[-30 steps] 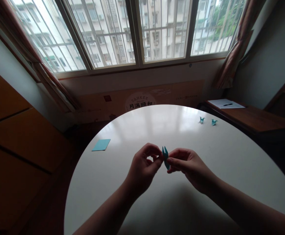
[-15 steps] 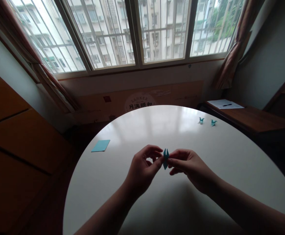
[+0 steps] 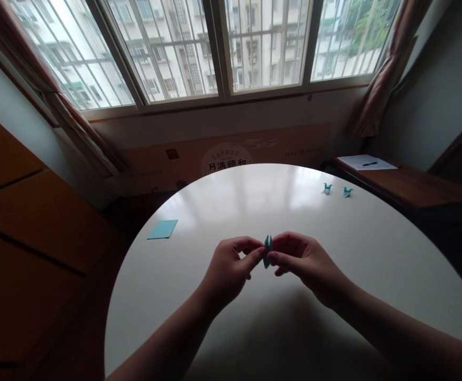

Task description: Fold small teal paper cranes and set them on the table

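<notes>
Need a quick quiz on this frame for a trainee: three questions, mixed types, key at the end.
1. True or false: the left hand and the right hand both hold the folded paper.

2. Where does the blue paper square lie?
A) in the right hand
B) on the white table, to the left of both hands
C) under the left hand

3. Fill in: the number of small paper birds near the far right edge of the table is ____.

Key: 1. True. 2. B. 3. Two.
</notes>
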Demonstrator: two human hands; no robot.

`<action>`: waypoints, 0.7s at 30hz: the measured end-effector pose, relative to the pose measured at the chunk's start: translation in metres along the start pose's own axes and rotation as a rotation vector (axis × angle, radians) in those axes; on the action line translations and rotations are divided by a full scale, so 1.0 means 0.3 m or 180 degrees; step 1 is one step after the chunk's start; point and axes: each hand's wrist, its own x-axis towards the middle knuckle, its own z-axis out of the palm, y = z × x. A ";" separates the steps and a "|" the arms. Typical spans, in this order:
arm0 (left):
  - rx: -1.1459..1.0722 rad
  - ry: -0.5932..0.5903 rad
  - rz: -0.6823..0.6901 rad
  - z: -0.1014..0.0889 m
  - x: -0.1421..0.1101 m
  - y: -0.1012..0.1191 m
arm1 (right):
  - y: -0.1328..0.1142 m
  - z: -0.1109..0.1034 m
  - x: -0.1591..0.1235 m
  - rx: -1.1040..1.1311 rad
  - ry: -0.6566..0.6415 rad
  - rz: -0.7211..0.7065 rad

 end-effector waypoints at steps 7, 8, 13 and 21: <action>0.0105 -0.0137 -0.0105 -0.010 -0.003 0.002 | 0.010 -0.002 -0.003 -0.0185 0.0086 -0.0182; 0.0075 -0.0130 -0.0117 -0.010 -0.002 0.001 | 0.009 -0.002 -0.003 -0.0211 0.0084 -0.0179; -0.0127 -0.0022 -0.0119 -0.003 0.005 -0.005 | 0.005 0.000 -0.003 -0.0266 0.0055 -0.0146; -0.0250 0.0079 -0.0055 0.004 0.006 -0.007 | 0.010 0.011 -0.003 -0.0453 0.0049 -0.0254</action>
